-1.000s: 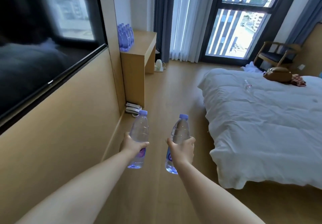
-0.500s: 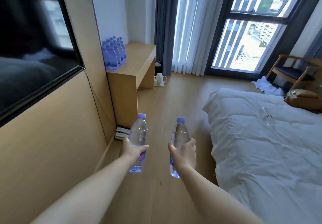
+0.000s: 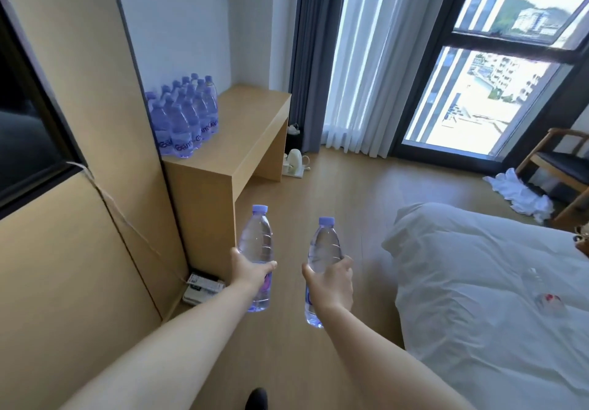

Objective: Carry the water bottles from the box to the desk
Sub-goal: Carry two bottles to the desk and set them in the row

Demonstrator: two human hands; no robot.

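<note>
I carry two clear water bottles with pale purple caps, both upright. My left hand (image 3: 248,271) grips the left bottle (image 3: 256,239) round its middle. My right hand (image 3: 331,283) grips the right bottle (image 3: 325,250) the same way. Ahead on the left stands the wooden desk (image 3: 251,129), built against the wall. Several more bottles (image 3: 186,119) stand in a tight group at the desk's near left corner. The box is not in view.
A white bed (image 3: 478,282) fills the right side. A wood floor aisle runs between the bed and the left wall panel. A kettle (image 3: 294,159) sits on the floor past the desk. A wooden chair (image 3: 561,167) stands by the window. Small items (image 3: 202,287) lie at the desk's foot.
I have walked forward along the aisle, so the desk and its bottles are nearer and larger. Both hands keep the same hold on their bottles.
</note>
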